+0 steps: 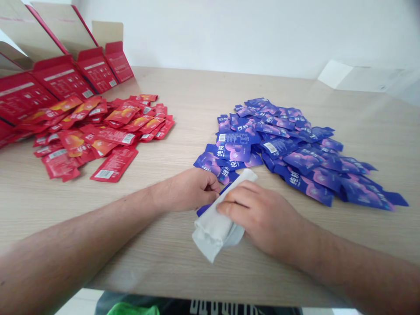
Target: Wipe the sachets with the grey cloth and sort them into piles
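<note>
A person's right hand closes its fingers on a folded white cloth, which slants beneath the fingertips and partly covers a blue packet. The left hand curls its fingers at the packet's edge, their grip unclear, near a blue packet pile.
</note>
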`<state>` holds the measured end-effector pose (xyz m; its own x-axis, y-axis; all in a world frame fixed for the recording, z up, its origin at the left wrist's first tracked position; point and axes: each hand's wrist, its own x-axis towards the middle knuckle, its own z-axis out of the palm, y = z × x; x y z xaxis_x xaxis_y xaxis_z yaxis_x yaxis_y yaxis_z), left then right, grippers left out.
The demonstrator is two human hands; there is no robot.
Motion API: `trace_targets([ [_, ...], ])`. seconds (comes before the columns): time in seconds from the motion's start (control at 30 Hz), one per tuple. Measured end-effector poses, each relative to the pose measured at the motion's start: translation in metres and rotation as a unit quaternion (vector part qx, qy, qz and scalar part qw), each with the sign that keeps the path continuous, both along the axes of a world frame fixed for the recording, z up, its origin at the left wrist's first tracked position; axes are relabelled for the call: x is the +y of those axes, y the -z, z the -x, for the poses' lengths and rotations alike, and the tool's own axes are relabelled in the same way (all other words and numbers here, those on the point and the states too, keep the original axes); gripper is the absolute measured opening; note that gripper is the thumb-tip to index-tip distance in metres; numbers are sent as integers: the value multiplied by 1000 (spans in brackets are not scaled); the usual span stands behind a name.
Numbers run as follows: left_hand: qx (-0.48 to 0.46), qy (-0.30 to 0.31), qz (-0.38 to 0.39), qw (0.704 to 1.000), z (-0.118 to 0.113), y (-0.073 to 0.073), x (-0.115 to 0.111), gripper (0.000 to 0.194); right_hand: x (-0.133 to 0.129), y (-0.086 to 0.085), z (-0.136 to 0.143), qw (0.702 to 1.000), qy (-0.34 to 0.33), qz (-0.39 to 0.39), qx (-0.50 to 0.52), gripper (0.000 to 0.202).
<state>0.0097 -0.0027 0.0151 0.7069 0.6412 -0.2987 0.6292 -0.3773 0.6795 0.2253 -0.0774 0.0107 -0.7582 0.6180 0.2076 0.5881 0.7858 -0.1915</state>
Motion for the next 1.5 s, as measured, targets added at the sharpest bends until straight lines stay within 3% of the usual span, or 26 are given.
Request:
trace_targets([
  [0.07, -3, 3, 0, 1000, 1, 1, 0, 19, -3, 0, 3, 998, -58, 2, 9, 22],
  [0.13, 0, 0, 8, 1000, 1, 1, 1, 20, 0, 1, 2, 997, -69, -1, 18, 22],
  [0.23, 0, -8, 38, 999, 3, 2, 2, 19, 12, -2, -11, 999, 3, -15, 32, 20],
  [0.33, -31, -7, 48, 998, 4, 4, 2, 14, 23, -13, -27, 985, 67, -53, 152, 26],
  [0.43, -85, -22, -33, 996, 6, 3, 1, 13, 24, -26, -36, 945, 159, -129, 255, 22],
  [0.53, -135, -23, -207, 969, 10, -4, -6, 12, 25, -34, -38, 901, 266, -170, 297, 21],
  [0.67, -119, 102, -400, 903, 14, -18, -19, 16, 30, -39, -38, 865, 326, -190, 331, 20],
  [0.77, -67, 214, -446, 867, 11, -25, -29, 22, 33, -37, -38, 883, 291, -162, 332, 21],
  [0.87, -43, 263, -457, 849, 3, -24, -37, 26, 34, -28, -37, 907, 251, -119, 318, 22],
  [1.0, -58, 258, -397, 879, 0, -14, -35, 24, 32, -15, -34, 939, 189, -52, 284, 24],
  [1.13, -29, 205, -360, 910, 8, -5, -19, 24, 32, -14, -33, 955, 126, -36, 265, 19],
  [1.3, 31, 160, -312, 936, 14, 0, -4, 53, 33, -15, -34, 954, 149, -39, 256, 21],
  [1.5, 70, 133, -268, 952, 8, -4, -9, 61, 33, -16, -35, 954, 162, -37, 249, 14],
])
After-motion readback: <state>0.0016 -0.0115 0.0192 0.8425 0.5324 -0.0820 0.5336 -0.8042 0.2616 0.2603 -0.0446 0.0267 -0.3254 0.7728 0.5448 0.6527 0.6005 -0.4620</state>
